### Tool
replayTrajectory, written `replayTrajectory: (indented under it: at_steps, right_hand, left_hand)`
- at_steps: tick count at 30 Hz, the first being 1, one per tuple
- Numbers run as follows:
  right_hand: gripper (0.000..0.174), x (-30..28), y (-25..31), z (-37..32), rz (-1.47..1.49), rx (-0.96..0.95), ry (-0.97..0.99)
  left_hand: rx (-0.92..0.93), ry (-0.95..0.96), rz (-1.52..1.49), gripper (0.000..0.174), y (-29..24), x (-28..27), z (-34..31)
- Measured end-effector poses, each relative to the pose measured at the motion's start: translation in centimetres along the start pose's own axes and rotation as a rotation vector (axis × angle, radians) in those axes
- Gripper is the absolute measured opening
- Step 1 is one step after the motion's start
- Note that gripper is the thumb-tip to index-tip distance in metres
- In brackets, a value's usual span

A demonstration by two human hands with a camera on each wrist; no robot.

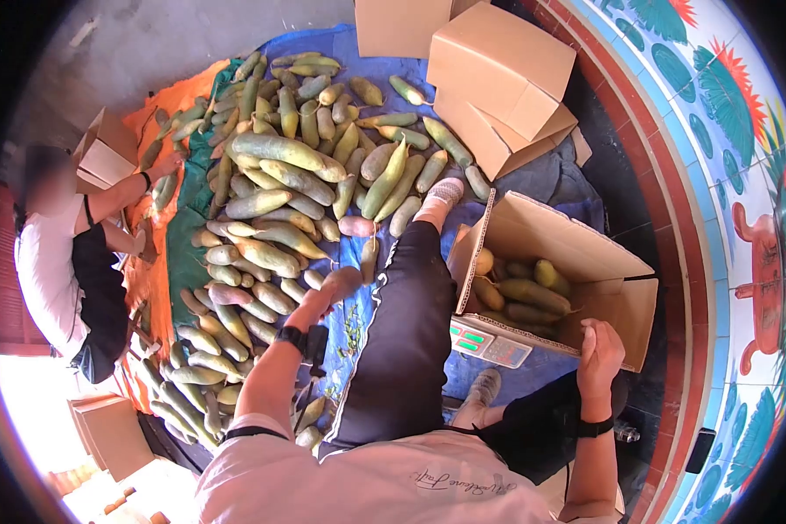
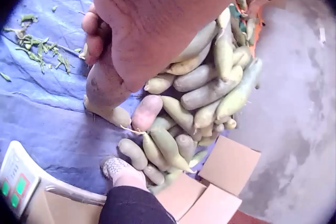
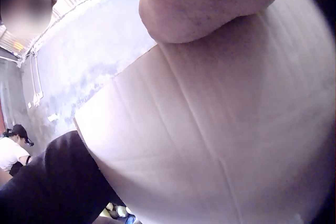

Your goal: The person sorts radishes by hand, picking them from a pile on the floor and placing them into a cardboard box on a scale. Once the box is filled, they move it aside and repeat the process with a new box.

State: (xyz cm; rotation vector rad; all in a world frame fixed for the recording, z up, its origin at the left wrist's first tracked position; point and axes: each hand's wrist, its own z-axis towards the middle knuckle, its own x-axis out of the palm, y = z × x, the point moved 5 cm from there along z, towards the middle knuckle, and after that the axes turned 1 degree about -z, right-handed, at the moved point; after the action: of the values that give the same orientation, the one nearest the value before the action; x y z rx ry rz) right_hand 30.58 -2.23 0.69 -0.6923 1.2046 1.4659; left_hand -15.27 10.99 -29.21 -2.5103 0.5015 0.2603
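Observation:
My left hand [image 1: 316, 301] grips a green radish [image 2: 107, 85], its fingers curled round it with the rounded end pointing down, above the blue tarp. Close below lie a pale green radish [image 2: 110, 112] and a pinkish one [image 2: 147, 112] at the edge of a large heap of green radishes [image 1: 271, 227]. On the other side, my right hand [image 1: 600, 356] holds the near rim of an open cardboard box [image 1: 616, 288], fingers bent over the edge. Several green radishes [image 1: 533, 295] lie inside that box. In the right wrist view the heel of the hand lies against the cardboard [image 3: 210, 129].
The box stands on a scale [image 1: 489, 343] with green digits. Other cardboard boxes [image 1: 498, 79] sit at the back. Another person [image 1: 74, 253] bends over the heap's left side. My leg [image 1: 393, 341] stretches between heap and box. A tiled wall [image 1: 742, 262] rises at the right.

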Motion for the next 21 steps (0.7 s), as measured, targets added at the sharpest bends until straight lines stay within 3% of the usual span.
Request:
replayTrajectory:
  at_steps: [4,7,8,10,15,21]
  right_hand:
    - [0.015,0.1,-0.4,-0.5,-0.033,-0.019,-0.032]
    - [0.013,0.1,-0.3,-0.4,-0.042,-0.011,-0.074]
    - [0.013,0.1,-0.2,-0.4,-0.051,-0.033,-0.099]
    - [0.012,-0.1,-0.4,-0.7,-0.070,-0.026,-0.127]
    - [0.012,-0.6,-0.1,-1.4,-0.052,-0.076,-0.171]
    - [0.013,-0.5,-0.4,-2.1,-0.045,-0.069,-0.196]
  left_hand:
    - [0.097,-0.032,-0.060,0.049,-1.5,-0.8,-6.7]
    - [0.410,-0.047,-0.163,0.048,-3.8,-2.2,-10.7]
    - [0.419,-0.045,-0.152,0.048,-4.6,-2.5,-12.1]
    - [0.677,-0.052,-0.196,0.050,-8.1,-3.0,-16.3]
    - [0.798,0.032,-0.230,0.050,-14.3,-1.5,-23.8]
    - [0.921,0.090,0.063,0.049,-19.8,4.7,-28.3]
